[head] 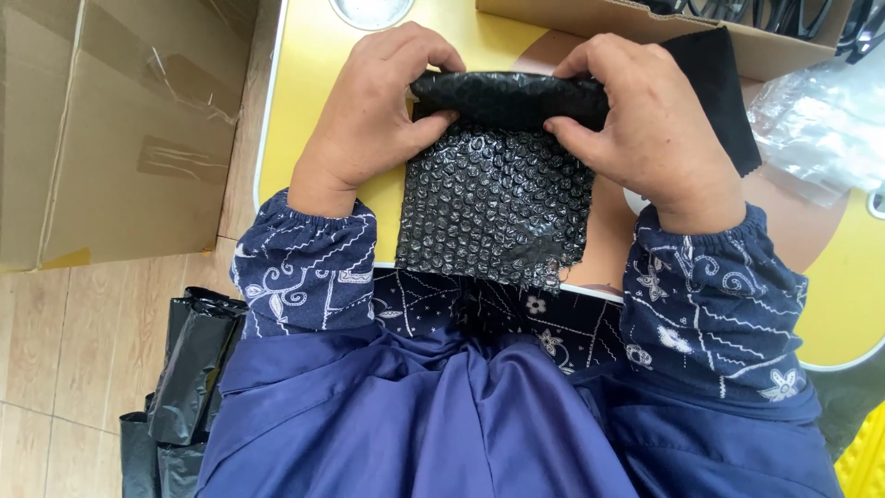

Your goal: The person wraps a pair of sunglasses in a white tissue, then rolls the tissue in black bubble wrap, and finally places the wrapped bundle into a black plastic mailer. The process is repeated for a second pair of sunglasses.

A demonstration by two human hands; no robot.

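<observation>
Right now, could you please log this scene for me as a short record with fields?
Left hand: left hand pinches the rolled top edge of the black bubble wrap
Right hand: right hand grips the same roll at its other end
Wrap: partly rolled, the loose end hangs over the table edge
Surface: yellow table
Nearby: black cloth, clear plastic bag, cardboard box on the floor

Bubble wrap (495,198) on table (313,74); cardboard box (111,129) left.
</observation>
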